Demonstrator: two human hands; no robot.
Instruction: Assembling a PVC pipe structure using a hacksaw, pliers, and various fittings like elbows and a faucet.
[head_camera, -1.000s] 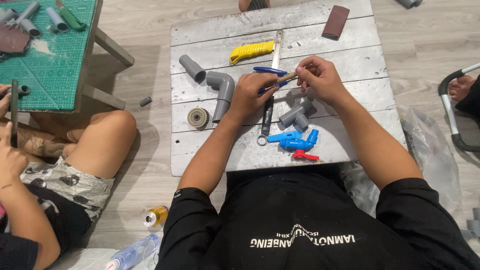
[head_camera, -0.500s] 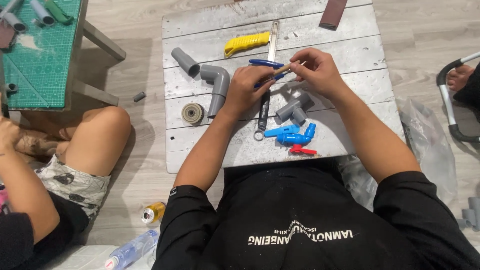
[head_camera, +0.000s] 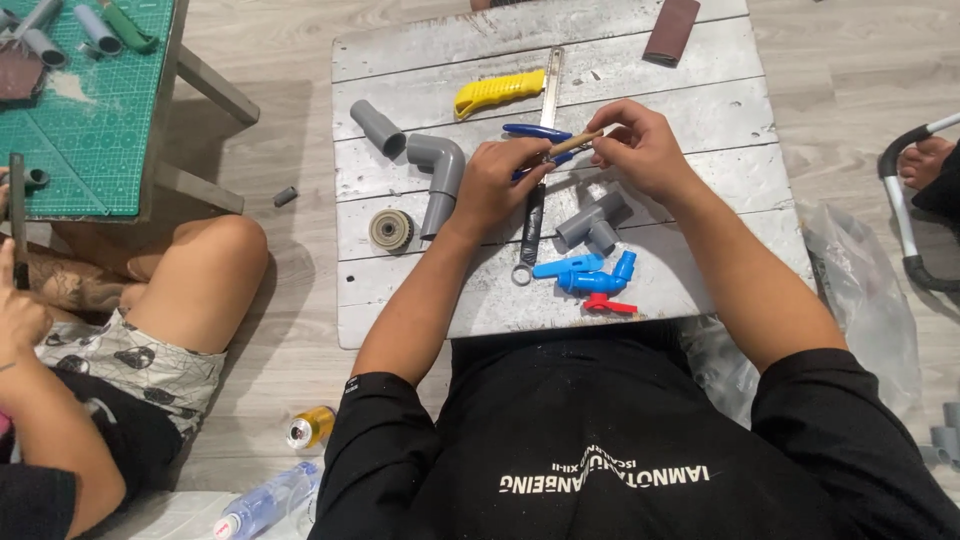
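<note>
My left hand (head_camera: 498, 183) and my right hand (head_camera: 640, 148) both grip a thin tan stick-like tool (head_camera: 574, 144) over a low grey wooden board table (head_camera: 700, 80). A blue-handled tool (head_camera: 535, 131) lies just behind my left hand, partly hidden by it. Under my hands lie a dark wrench (head_camera: 529, 235) and a grey pipe tee (head_camera: 592, 222). Nearer me sits a blue valve with a red handle (head_camera: 592, 283).
On the board lie a grey elbow pipe (head_camera: 437, 170), a short grey pipe (head_camera: 376, 127), a round roll (head_camera: 391, 230), a yellow-handled saw (head_camera: 500, 92) and a brown block (head_camera: 671, 29). At left another person sits by a green cutting mat (head_camera: 90, 130). A can (head_camera: 311, 427) lies on the floor.
The view shifted slightly; the table sits a little higher and further left in frame. My hands stay together on the stick, barely moved.
</note>
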